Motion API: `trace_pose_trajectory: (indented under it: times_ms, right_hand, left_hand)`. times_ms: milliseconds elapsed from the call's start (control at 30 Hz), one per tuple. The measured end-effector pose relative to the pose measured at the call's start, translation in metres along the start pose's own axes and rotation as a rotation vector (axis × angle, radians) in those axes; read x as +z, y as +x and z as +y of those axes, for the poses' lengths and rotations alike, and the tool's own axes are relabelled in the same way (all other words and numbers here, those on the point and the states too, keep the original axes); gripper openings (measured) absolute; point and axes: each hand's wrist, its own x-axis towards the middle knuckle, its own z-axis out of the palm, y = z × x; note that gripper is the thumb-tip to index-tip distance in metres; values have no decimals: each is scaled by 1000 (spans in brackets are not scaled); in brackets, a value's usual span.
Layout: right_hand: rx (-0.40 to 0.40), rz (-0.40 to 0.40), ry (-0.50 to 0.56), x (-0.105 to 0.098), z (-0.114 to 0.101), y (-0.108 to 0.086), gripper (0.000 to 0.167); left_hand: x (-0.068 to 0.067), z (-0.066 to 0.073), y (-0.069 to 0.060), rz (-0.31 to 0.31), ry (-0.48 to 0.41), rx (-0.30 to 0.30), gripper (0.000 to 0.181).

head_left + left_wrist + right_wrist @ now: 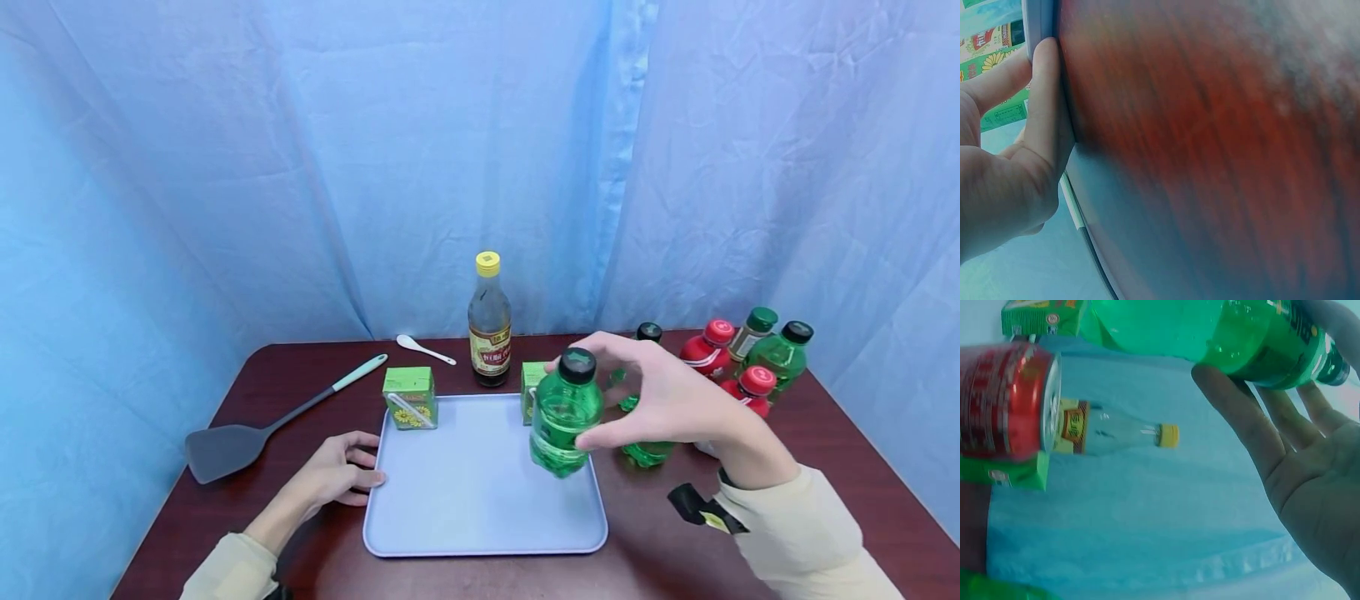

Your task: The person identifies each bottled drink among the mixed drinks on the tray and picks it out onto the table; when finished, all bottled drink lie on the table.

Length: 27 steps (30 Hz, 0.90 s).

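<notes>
My right hand (660, 387) holds a green soda bottle (566, 417) with a black cap, raised over the right side of the pale tray (480, 492). The thumb lies on the near side of the bottle and fingers reach behind it. In the right wrist view the same bottle (1235, 337) crosses the top. At the tray's left edge, my left hand (337, 471) touches the rim with its fingertips. One green juice carton (411, 398) stands in the tray's far left corner. A second carton (532, 387) at the far right is partly hidden by the bottle.
Behind the tray stands a yellow-capped sauce bottle (491, 333), near a white spoon (426, 350). A spatula (228, 450) lies left. Red-capped bottles (705, 354) and more green bottles (780, 354) crowd the right, partly behind my arm. A red can (1004, 403) shows in the right wrist view.
</notes>
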Motion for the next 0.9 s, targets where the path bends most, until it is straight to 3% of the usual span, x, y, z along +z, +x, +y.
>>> trace_pose_trajectory:
  times_ms: [100, 400, 600, 800, 900]
  right_hand:
    - [-26, -17, 26, -6, 1, -8, 66]
    - [-230, -27, 8, -18, 9, -22, 69]
    - [-244, -9, 29, -27, 15, -40, 74]
    - [-355, 29, 55, -46, 25, -60, 79]
    - [-373, 43, 78, -57, 28, -72, 81]
  left_hand:
    - [0, 0, 0, 0, 1, 0, 59]
    - [-1, -2, -1, -2, -2, -5, 58]
    - [-2, -2, -1, 0, -3, -6, 58]
    - [-1, -1, 0, -2, 1, -1, 58]
    - [0, -1, 0, -1, 0, 0, 58]
